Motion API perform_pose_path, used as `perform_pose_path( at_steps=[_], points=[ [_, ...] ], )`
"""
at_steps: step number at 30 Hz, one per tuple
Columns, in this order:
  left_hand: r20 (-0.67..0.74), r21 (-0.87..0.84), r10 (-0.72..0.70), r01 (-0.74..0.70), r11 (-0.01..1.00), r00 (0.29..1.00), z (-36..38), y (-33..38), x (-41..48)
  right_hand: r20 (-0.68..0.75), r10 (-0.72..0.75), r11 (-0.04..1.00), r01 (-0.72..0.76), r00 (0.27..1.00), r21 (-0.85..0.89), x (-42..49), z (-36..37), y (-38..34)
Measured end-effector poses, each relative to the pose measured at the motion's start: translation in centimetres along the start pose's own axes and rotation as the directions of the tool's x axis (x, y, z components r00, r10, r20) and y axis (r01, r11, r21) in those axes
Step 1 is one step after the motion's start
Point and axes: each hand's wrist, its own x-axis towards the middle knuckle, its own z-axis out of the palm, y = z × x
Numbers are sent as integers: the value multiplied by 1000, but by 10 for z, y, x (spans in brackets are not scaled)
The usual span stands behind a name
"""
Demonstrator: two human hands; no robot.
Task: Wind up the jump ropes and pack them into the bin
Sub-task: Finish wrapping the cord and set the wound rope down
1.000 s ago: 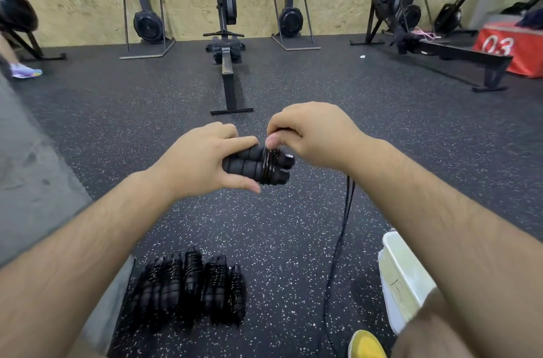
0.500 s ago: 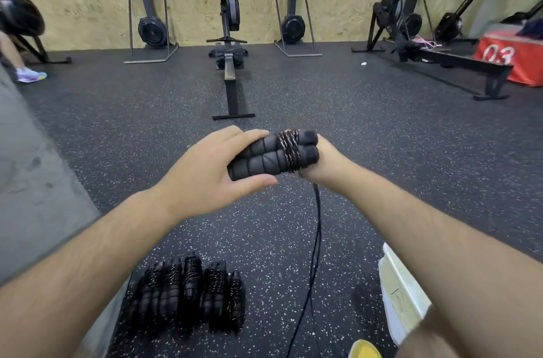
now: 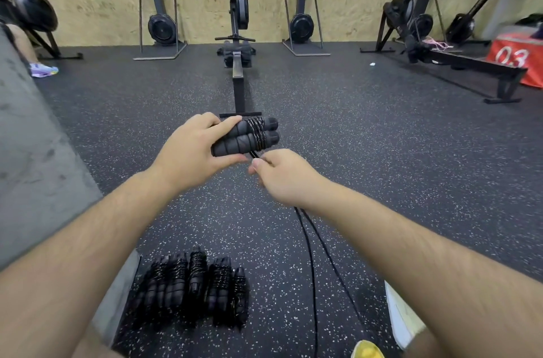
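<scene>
My left hand (image 3: 195,149) grips two black foam jump rope handles (image 3: 245,137) held side by side, with several turns of black cord wound round their right part. My right hand (image 3: 283,174) is just below and right of the handles and pinches the cord where it leaves them. The loose cord (image 3: 311,255) hangs from that hand down to the floor. Several wound-up black jump ropes (image 3: 195,287) lie in a row on the floor below my left arm. A white bin (image 3: 401,319) shows only its corner under my right forearm.
Speckled black rubber floor (image 3: 382,158) all round. A rowing machine (image 3: 238,64) stands straight ahead, more machines along the plywood wall. An orange box marked 03 (image 3: 517,58) is far right. A grey surface (image 3: 32,158) lies to the left; a person's shoe (image 3: 44,70) behind it.
My right hand has come round from behind the handles to below them, carrying the cord another turn. The left hand keeps hold of the handles, lifted slightly.
</scene>
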Motion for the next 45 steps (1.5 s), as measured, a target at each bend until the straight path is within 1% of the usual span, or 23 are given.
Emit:
perform_pose_path(
  at_steps=[3, 5, 7, 9, 12, 15, 19, 22, 24, 26, 28, 30, 31, 32, 34, 36, 39, 43, 45],
  points=[
    [28, 29, -16, 15, 999, 999, 1, -6, 1, -6, -33, 992, 32, 999, -124, -8, -11, -3],
    [63, 63, -27, 23, 998, 998, 3, -9, 0, -29, -88, 957, 76, 996, -282, -15, -20, -5],
    [115, 89, -43, 33, 995, 992, 6, -12, 0, -74, -166, 866, 109, 983, -488, -20, -28, -8],
    [150, 97, -41, 27, 995, 988, 10, -12, 0, -125, -240, 777, 114, 963, -620, -22, -35, -10],
    [180, 78, -17, 3, 997, 983, 14, -8, 1, -169, -325, 719, 127, 931, -683, -19, -42, -9],
    [205, 66, 43, -58, 996, 978, 17, 0, 1, -206, -371, 722, 142, 906, -677, -13, -48, -3],
    [231, -37, 166, -161, 986, 959, 15, 14, -2, -246, -397, 747, 155, 884, -647, -3, -56, 9],
    [235, -125, 254, -230, 965, 938, 12, 24, -6, -253, -369, 782, 152, 894, -604, 1, -63, 20],
    [214, -193, 305, -266, 944, 928, 8, 33, -8, -258, -318, 833, 139, 913, -535, 3, -68, 24],
    [176, -274, 322, -268, 924, 930, 1, 43, -10, -233, -239, 923, 146, 943, -356, 5, -74, 30],
    [139, -318, 320, -264, 910, 937, -9, 53, -10, -168, -202, 976, 184, 965, -117, 6, -77, 37],
    [106, -325, 308, -260, 909, 946, -18, 61, -12, -65, -165, 978, 172, 984, 115, 4, -77, 42],
    [88, -335, 288, -244, 910, 953, -20, 65, -13, -3, -142, 969, 139, 990, 202, 2, -75, 44],
    [66, -345, 260, -222, 912, 963, -21, 68, -15, 49, -126, 962, 110, 991, 251, -1, -73, 46],
    [16, -339, 197, -180, 923, 980, -19, 72, -16, 92, -123, 968, 99, 988, 230, -3, -64, 48],
    [-11, -323, 145, -141, 936, 989, -15, 68, -14, 95, -71, 985, 55, 993, 162, -4, -48, 43],
    [-27, -294, 101, -105, 950, 995, -11, 54, -9, 113, 29, 978, -52, 993, 203, 0, -22, 30],
    [-34, -290, 46, -54, 956, 998, -8, 42, -5, 110, 62, 948, -93, 992, 305, 3, -10, 19],
    [-59, -265, 28, -42, 963, 998, -7, 37, -3, 150, 40, 943, -87, 988, 322, 1, -10, 17]
  ],
)
